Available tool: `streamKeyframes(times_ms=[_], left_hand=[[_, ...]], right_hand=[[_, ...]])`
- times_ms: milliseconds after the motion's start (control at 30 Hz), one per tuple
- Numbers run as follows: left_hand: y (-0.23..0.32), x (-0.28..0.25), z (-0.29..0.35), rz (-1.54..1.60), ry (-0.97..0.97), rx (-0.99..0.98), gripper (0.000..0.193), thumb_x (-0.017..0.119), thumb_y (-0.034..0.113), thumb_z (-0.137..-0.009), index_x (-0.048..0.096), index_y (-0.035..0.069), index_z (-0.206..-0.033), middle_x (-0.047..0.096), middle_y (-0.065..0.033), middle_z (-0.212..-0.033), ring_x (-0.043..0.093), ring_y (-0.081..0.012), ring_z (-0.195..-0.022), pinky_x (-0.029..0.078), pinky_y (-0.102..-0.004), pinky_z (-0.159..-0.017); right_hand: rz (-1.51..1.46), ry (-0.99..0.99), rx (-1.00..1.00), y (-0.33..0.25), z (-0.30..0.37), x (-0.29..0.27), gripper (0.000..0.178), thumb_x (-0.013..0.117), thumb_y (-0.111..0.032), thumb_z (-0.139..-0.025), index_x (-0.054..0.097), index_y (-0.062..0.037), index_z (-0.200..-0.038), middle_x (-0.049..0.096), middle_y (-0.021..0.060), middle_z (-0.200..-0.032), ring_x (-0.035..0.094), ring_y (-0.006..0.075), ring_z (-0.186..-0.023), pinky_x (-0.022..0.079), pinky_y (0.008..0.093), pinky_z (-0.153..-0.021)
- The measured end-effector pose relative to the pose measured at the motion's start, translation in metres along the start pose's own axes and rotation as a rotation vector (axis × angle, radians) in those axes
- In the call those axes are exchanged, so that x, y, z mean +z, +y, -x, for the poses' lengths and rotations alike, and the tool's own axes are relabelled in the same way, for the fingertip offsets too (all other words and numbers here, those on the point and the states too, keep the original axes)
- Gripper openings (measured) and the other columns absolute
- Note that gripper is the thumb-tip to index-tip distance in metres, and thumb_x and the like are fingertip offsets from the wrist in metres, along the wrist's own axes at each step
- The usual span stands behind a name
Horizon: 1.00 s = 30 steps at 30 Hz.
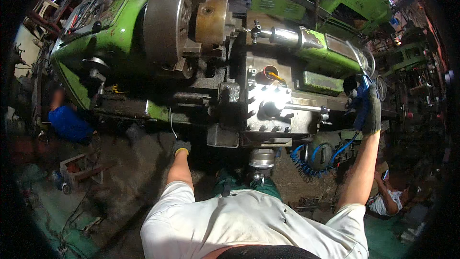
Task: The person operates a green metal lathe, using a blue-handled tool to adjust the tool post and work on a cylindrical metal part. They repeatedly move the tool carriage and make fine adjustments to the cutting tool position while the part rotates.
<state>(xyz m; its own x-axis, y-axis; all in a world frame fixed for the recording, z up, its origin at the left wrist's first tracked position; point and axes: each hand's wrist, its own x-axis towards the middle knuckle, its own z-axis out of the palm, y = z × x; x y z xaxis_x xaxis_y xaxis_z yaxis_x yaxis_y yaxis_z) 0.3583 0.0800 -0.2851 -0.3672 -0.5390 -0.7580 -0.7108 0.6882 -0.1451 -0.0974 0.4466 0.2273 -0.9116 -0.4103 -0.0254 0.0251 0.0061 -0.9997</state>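
Note:
A green metal lathe stretches across the view in front of me. My left hand (181,146), in a dark glove with a yellow cuff, is closed at the lower end of a thin bent metal lever (172,123) on the lathe's front. My right hand (372,110), gloved the same way, is raised at the tailstock's handwheel (368,62). Its fingers are wrapped round what looks like a blue air blow gun (360,104), partly hidden by the glove. A cylindrical brass-coloured workpiece (211,21) sits in the large chuck (165,21), facing the tailstock (330,50).
A blue coiled hose (314,163) hangs under the lathe's right side. The brightly lit tool post (270,108) stands mid-carriage. One person in blue (72,123) is at the far left; another person (387,199) is low at the right. A wooden frame (84,172) lies on the floor.

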Motion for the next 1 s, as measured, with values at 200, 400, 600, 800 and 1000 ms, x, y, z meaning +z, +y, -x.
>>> streamKeyframes(times_ms=[200,400,600,800,1000], left_hand=[[0.045,-0.127,0.06,0.757,1.067,0.196,0.044,0.056,0.033,-0.102,0.063,0.0,-0.13,0.062,-0.0245,-0.135,0.057,-0.0427,-0.127,0.045,-0.0508,-0.108],[0.14,-0.322,0.256,0.819,1.305,1.004,0.051,0.067,0.041,-0.096,0.065,0.001,-0.128,0.065,-0.0237,-0.13,0.059,-0.0404,-0.125,0.046,-0.0492,-0.108],[0.209,-0.355,0.299,0.475,1.312,0.982,0.058,0.075,0.047,-0.087,0.067,0.002,-0.124,0.069,-0.0192,-0.121,0.064,-0.0397,-0.114,0.048,-0.0512,-0.101],[0.213,-0.352,0.288,0.502,1.277,0.949,0.056,0.078,0.048,-0.084,0.069,0.007,-0.121,0.071,-0.0167,-0.118,0.064,-0.0387,-0.113,0.046,-0.0511,-0.102],[0.213,-0.347,0.288,0.42,1.307,0.885,0.052,0.079,0.044,-0.082,0.07,0.009,-0.119,0.071,-0.0154,-0.115,0.064,-0.0379,-0.11,0.047,-0.0501,-0.099]], right_hand=[[0.572,-0.332,0.034,0.015,-0.104,0.004,0.053,0.059,-0.046,-0.103,0.061,-0.007,-0.138,0.063,0.0042,-0.087,0.061,0.0132,-0.076,0.05,0.0318,-0.062],[0.871,-0.648,-0.417,0.07,-0.172,0.116,0.044,0.057,-0.045,-0.103,0.065,-0.008,-0.125,0.066,0.0089,-0.085,0.063,0.0208,-0.075,0.053,0.0388,-0.069],[0.836,-0.813,-0.364,0.053,-0.186,0.158,0.045,0.053,-0.049,-0.103,0.067,-0.0063,-0.099,0.064,0.0083,-0.08,0.06,0.0187,-0.071,0.05,0.0387,-0.067],[0.702,-0.938,-0.207,0.064,-0.22,0.168,0.049,0.049,-0.053,-0.105,0.065,-0.0081,-0.092,0.059,0.0043,-0.074,0.052,0.0146,-0.064,0.045,0.037,-0.056],[0.646,-0.938,-0.059,0.068,-0.226,0.172,0.054,0.051,-0.059,-0.103,0.066,-0.0082,-0.09,0.058,0.0048,-0.074,0.05,0.0124,-0.062,0.042,0.0357,-0.052]])
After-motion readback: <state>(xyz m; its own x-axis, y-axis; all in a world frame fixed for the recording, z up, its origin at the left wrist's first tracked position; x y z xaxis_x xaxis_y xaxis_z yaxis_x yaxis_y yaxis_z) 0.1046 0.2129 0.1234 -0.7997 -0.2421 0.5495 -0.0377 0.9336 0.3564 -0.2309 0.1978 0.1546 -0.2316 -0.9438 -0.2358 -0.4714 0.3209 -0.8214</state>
